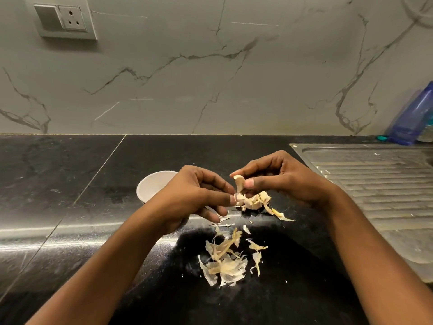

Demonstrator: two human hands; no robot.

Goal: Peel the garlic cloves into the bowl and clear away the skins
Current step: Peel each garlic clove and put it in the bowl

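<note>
Left hand (194, 195): forearm comes in from the lower left; palm faces right, fingers curled, tips pinching a thin peel (236, 197) at the clove's lower end.

Right hand (281, 177): forearm comes in from the lower right; wrist bent, fingers arched. Thumb and forefinger pinch the clove (239, 181), held just above the surface.

Clove: cream, curved, smooth, pointed end up, between the two hands.

Garlic (254, 200): pale lump of cloves and husk lying on the surface, just under the right hand's fingers.

Skins (225, 259): papery, translucent, yellow-white flakes and curls, scattered in a loose heap near the front edge, between the forearms.

Bowl (152, 184): white, round, matte, behind the left hand and partly hidden by it. Contents cannot be seen.

Surface (70, 184): black polished stone, speckled, reflective, with seams.

Drainboard (375, 184): ribbed steel, at the right.

Bottle (412, 118): blue translucent plastic, far right against the wall.

Wall (210, 66): grey-veined marble, glossy, with a socket (70, 19) at the upper left.
</note>
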